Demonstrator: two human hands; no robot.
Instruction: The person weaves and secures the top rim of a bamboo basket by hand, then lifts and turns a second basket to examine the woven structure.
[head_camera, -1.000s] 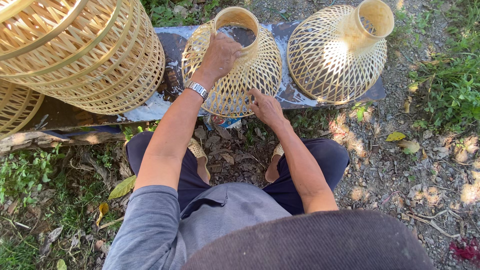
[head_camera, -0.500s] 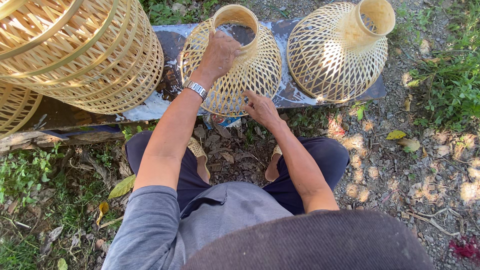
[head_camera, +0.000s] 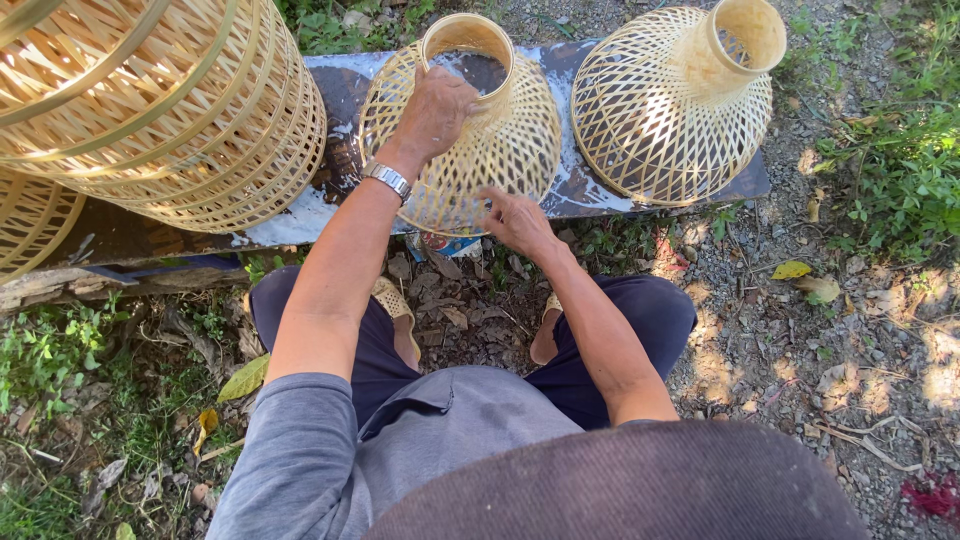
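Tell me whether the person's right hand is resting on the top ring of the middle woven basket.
No: the right hand is at the middle woven basket lower edge, while the left hand rests by the ring.

- A second woven bamboo shade sits on the dark board, off to the right of both hands.
- Big stacked bamboo baskets crowd the left (partly out of view).
- A yellow leaf lies on gravel, far right.

One small printed package or wrapper, blue and white with a touch of red, lies on the ground just below the desk edge, immediately left of the right hand. Its shape is mostly hidden. No signs or screens.
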